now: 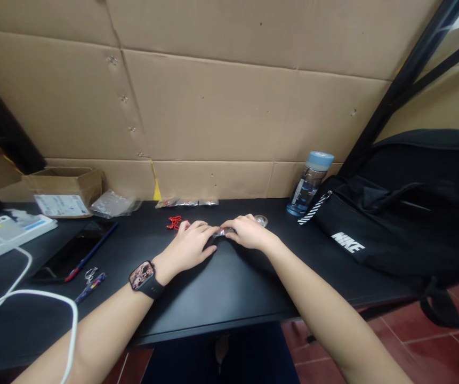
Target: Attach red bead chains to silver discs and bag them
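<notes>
A small, shiny, clear plastic packet (224, 231) lies between my two hands, low over the black table (229, 282). My right hand (246, 231) has its fingers and thumb closed on the packet's right part. On the other side, my left hand (191, 244) rests with fingers stretched out and thumb apart, its fingertips at the packet's left end. Red string-like pieces (174, 222) lie just behind my left hand, which hides part of them. Beyond my right hand sits a roll of clear tape (261, 220), partly covered. What the packet contains is too small to tell.
Several shiny packets (187, 202) lie along the cardboard wall (213, 117). To the left are a cardboard box (67, 186), a plastic bag (113, 204), a dark tablet (77, 250), a keychain (91, 285) and white cable (53, 293). A bottle (309, 184) and black bag (393, 218) stand right.
</notes>
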The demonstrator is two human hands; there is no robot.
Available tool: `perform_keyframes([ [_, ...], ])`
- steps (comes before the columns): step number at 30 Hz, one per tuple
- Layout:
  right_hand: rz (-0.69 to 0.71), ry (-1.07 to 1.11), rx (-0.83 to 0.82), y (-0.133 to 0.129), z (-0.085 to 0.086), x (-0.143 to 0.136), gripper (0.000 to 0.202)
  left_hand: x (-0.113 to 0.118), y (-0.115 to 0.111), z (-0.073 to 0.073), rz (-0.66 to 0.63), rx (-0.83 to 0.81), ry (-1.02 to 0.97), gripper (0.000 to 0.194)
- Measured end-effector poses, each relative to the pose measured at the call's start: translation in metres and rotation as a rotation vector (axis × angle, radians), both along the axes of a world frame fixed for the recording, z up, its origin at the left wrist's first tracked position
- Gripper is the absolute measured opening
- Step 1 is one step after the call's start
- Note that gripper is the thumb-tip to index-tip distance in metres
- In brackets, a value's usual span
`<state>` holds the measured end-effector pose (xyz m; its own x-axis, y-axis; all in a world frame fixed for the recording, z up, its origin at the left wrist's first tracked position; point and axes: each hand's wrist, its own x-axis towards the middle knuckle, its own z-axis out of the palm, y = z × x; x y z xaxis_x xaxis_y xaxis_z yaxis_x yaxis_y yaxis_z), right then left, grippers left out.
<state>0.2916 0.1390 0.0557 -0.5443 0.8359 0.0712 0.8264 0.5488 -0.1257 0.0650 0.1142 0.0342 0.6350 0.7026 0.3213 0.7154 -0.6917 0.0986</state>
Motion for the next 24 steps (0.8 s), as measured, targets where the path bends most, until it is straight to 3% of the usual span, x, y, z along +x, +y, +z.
perform_keyframes([
  [6,-0.164,-0.013,0.042,0.016,-0.008,0.018,0.036,0.002,0.001,0.001,-0.060,0.000,-0.028,0.041],
  [11,-0.171,0.009,0.045,0.021,-0.014,0.018,0.037,-0.007,0.007,0.003,-0.036,0.002,-0.074,0.038],
  [19,-0.150,-0.037,0.045,0.027,-0.022,0.012,0.056,-0.048,0.040,0.009,0.249,0.033,-0.233,0.030],
  [24,-0.188,-0.036,0.024,0.056,-0.017,0.014,0.054,-0.073,0.051,0.006,0.362,-0.024,-0.264,0.028],
])
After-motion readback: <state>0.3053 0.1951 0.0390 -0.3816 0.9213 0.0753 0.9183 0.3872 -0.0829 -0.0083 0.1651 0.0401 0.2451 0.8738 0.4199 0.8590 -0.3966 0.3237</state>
